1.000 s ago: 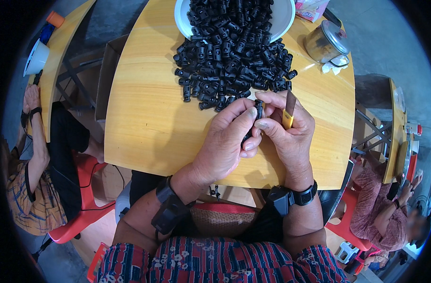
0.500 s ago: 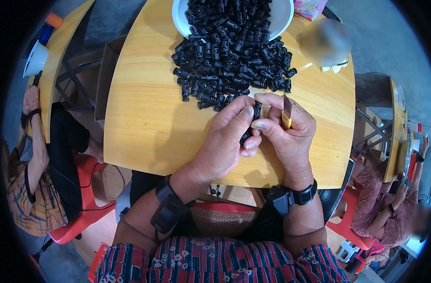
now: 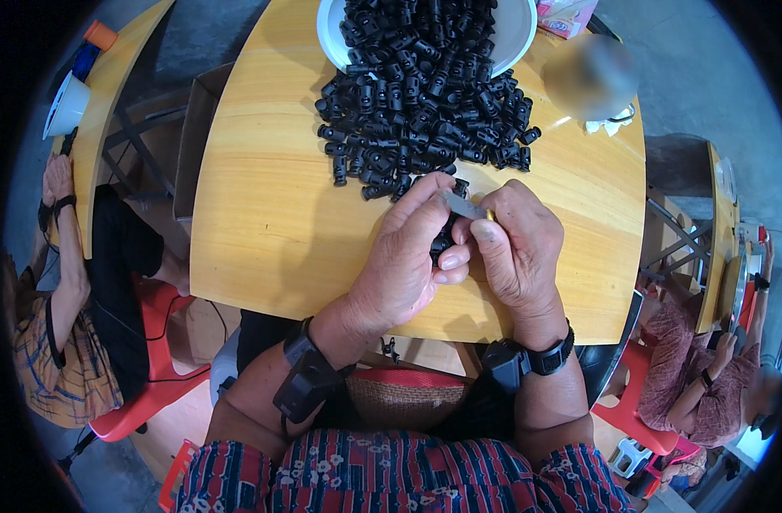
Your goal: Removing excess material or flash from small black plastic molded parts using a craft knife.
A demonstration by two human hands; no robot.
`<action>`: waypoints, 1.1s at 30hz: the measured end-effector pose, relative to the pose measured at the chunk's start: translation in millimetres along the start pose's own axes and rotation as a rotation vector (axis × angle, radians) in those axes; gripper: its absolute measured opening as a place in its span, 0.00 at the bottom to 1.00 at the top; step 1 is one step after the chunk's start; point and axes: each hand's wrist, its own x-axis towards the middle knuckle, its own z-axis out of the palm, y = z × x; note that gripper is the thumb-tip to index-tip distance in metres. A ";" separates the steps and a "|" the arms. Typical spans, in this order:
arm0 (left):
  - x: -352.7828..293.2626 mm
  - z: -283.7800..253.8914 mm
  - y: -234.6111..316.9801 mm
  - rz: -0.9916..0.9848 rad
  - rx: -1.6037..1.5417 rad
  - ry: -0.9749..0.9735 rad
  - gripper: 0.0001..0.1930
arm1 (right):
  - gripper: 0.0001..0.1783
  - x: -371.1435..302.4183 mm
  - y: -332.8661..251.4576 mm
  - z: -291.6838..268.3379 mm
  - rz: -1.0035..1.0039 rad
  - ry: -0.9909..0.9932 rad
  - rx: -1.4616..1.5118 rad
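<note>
My left hand [image 3: 401,261] grips a black piece [image 3: 443,244], perhaps more than one, and my right hand [image 3: 521,248] pinches a knife [image 3: 466,207], its blade lying across by my left fingertips. I seem to be trimming the piece; the next stroke calls for a firm hold and careful edge. A heap [image 3: 416,120] lies just beyond both hands.

The blade [image 3: 464,206] is metal, the black pieces [image 3: 421,115] glossy (seemingly plastic).

The left forearm [image 3: 256,405] and right forearm [image 3: 551,415] angle inward. The left hand [image 3: 406,250] curls, thumb extended; the right hand [image 3: 525,248], fingers bent, sits just beside it.
</note>
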 end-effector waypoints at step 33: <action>5.1 5.5 -3.8 -0.004 0.023 0.113 0.05 | 0.17 0.0 4.1 2.9 0.027 0.019 -0.098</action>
